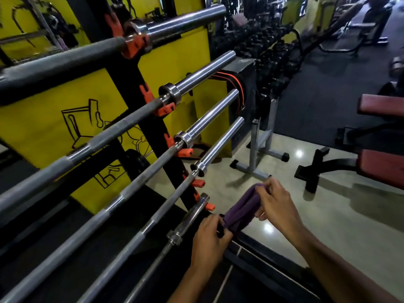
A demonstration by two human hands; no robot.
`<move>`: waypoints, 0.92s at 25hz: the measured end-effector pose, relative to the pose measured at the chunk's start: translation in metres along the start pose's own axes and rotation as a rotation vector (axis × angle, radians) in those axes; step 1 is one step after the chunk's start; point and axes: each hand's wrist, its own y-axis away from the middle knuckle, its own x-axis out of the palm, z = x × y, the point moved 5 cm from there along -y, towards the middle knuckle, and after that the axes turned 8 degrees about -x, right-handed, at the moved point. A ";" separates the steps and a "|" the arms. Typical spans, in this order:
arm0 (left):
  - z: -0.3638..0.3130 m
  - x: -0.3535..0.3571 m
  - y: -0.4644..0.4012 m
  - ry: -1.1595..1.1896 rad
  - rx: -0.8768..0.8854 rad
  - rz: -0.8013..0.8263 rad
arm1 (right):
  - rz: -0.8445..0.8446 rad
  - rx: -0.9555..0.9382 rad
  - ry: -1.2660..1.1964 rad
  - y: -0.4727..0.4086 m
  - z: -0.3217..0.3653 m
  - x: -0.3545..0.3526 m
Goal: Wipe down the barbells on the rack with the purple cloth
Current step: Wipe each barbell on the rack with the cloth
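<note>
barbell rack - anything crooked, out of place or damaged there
Nothing stands out. The barbells lie parallel in the orange hooks of the rack. The purple cloth, folded, is held by both the left hand and right hand.

Black upright rack (153,136) carrying five barbells (122,130) on orange hooks (162,110).
Bars run from seven o'clock toward one o'clock, stacked one above another, chrome sleeves jutting past the upright.
</note>
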 end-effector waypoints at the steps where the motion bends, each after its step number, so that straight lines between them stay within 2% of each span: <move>1: 0.000 -0.001 -0.015 -0.005 0.011 -0.001 | 0.010 0.010 -0.019 -0.015 -0.001 0.002; 5: -0.008 -0.017 -0.079 -0.011 0.110 -0.023 | 0.083 -0.051 0.005 -0.090 -0.012 -0.008; 9: -0.026 -0.036 -0.152 -0.129 0.159 0.047 | 0.563 -0.147 0.324 -0.180 -0.021 -0.026; 10: -0.031 -0.037 -0.171 -0.168 0.192 0.076 | 0.651 -0.155 0.376 -0.204 -0.021 -0.030; 12: -0.042 -0.033 -0.201 -0.255 0.267 0.186 | 0.720 -0.183 0.382 -0.245 -0.016 -0.037; 15: -0.053 -0.022 -0.226 -0.290 0.309 0.295 | 0.698 -0.253 0.435 -0.289 -0.004 -0.044; 18: -0.064 -0.022 -0.256 -0.182 0.239 0.216 | 0.591 -0.330 0.445 -0.319 -0.013 -0.050; 21: -0.083 -0.032 -0.292 -0.030 0.092 0.102 | 0.443 -0.228 0.090 -0.317 -0.034 -0.046; 23: -0.098 -0.033 -0.315 0.086 0.005 0.100 | 0.276 -0.118 -0.199 -0.307 -0.048 -0.042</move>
